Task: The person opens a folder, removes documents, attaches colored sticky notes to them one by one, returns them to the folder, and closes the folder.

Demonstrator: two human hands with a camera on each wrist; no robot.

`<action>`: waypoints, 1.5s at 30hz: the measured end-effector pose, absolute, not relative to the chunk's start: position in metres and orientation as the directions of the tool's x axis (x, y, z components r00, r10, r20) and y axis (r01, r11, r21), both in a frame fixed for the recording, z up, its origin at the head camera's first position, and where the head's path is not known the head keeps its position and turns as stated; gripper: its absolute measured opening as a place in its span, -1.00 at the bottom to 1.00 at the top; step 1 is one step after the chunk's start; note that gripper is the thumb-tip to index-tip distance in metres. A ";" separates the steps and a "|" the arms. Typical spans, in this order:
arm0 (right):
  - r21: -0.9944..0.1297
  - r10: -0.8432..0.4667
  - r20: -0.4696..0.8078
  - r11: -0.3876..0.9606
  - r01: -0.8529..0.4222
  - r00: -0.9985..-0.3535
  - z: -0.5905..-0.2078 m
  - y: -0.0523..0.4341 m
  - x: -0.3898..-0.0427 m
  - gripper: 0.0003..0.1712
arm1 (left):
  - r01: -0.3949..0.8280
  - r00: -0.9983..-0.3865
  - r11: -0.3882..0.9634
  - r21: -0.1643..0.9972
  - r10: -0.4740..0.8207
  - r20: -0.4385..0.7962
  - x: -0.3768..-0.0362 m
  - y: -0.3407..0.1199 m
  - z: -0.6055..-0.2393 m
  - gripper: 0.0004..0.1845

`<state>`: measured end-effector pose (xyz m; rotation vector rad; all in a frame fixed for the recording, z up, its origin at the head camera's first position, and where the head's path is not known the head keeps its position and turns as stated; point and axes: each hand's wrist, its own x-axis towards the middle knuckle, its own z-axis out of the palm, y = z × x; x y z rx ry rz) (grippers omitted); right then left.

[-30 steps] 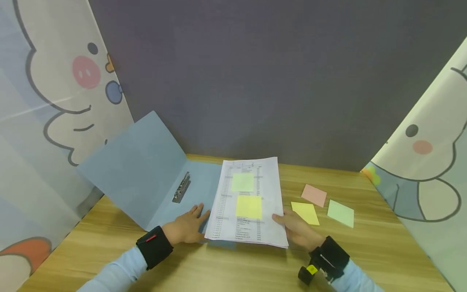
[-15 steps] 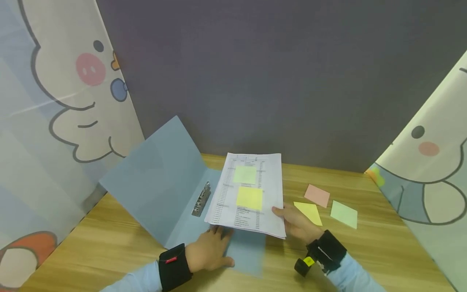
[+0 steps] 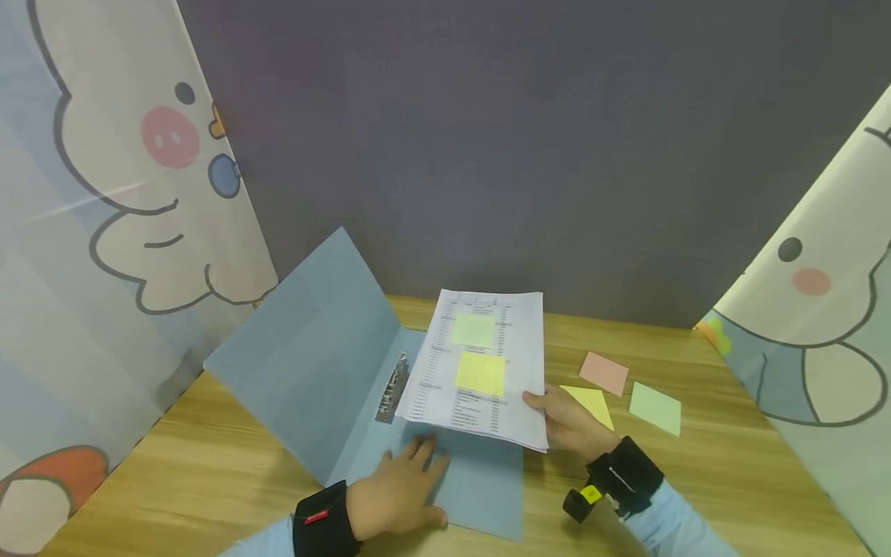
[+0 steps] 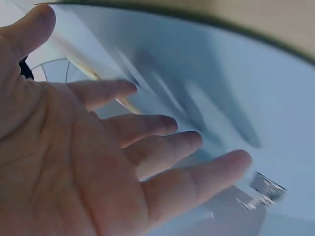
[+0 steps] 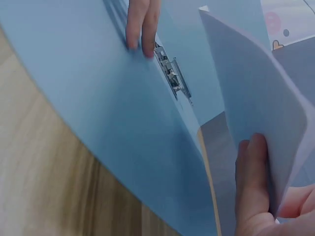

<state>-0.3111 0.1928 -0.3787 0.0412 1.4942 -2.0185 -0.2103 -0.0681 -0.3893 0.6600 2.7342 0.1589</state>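
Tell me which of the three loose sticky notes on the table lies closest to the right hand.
The yellow note: its near edge is hidden behind the right hand, while the pink note and green note lie farther off.

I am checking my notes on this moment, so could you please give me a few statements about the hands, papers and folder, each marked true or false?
1. The right hand holds the white printed paper stack lifted off the open light blue folder. True.
2. The left hand grips the silver metal clip. False: its straight fingers rest flat on the folder, apart from the clip.
3. Two sticky notes sit on the top sheet, a green one above a yellow one. True.
4. The pink square sticky note lies inside the folder. False: it lies on the wooden table, right of the stack.
5. The folder is closed. False: its cover stands open on the left.
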 end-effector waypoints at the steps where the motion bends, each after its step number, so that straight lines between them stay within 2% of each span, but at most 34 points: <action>1: -0.860 -0.456 -0.376 -0.153 0.487 -0.807 -0.379 0.194 -0.311 -0.43 | 0.417 -0.841 0.887 0.198 0.459 -0.287 -0.208 -0.074 -0.389 -0.15; 6: -0.899 -0.432 -0.385 -0.025 0.437 -0.816 -0.383 0.201 -0.310 -0.42 | 0.341 -0.845 0.906 0.251 0.412 -0.340 -0.197 -0.102 -0.391 -0.21; 11: -0.914 -0.460 -0.361 0.002 0.406 -0.811 -0.388 0.204 -0.309 -0.45 | 0.308 -0.849 0.917 0.253 0.385 -0.361 -0.194 -0.114 -0.393 -0.23; 17: -0.900 -0.515 -0.344 -0.057 0.431 -0.786 -0.394 0.199 -0.309 -0.42 | 0.343 -0.826 0.901 0.267 0.424 -0.371 -0.195 -0.100 -0.392 -0.29; 24: -0.891 -0.448 -0.375 -0.069 0.449 -0.812 -0.398 0.201 -0.306 -0.36 | 0.433 -0.801 0.867 0.246 0.495 -0.336 -0.192 -0.086 -0.393 -0.30; 34: -0.883 -0.354 -0.429 -0.029 0.468 -0.831 -0.406 0.216 -0.299 -0.36 | 0.525 -0.754 0.832 0.180 0.552 -0.357 -0.193 -0.072 -0.396 -0.27; 42: -0.892 -0.413 -0.414 0.007 0.452 -0.811 -0.410 0.225 -0.298 -0.37 | 0.563 -0.708 0.799 0.212 0.598 -0.374 -0.191 -0.068 -0.392 -0.20; 45: -0.892 -0.408 -0.419 0.015 0.452 -0.812 -0.409 0.226 -0.296 -0.38 | 0.557 -0.681 0.776 0.297 0.631 -0.372 -0.187 -0.074 -0.381 -0.26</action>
